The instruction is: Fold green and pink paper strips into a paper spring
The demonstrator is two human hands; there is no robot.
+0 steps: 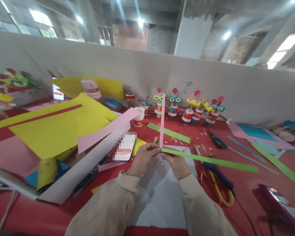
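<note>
My left hand (pixel 145 159) pinches the corner where a pink paper strip (pixel 163 119) and a green paper strip (pixel 216 160) meet. The pink one points away from me, and the green one runs off to the right. Fingers of my right hand (pixel 176 165) are closed on the green strip near that same corner. Under both hands lies a white sheet (pixel 159 203). Just behind my left fingertips sits a small pleated paper piece (pixel 156 140), partly hidden. A wider green strip (pixel 170 132) lies flat beyond my hands.
Several paper-cup figures (pixel 173 106) stand along the back wall. On the right are scissors (pixel 220 183), pliers (pixel 217 140) and a purple device (pixel 284 205). A phone (pixel 126 147), yellow sheets (pixel 61 126) and stacked paper cups (pixel 139 117) are on the left.
</note>
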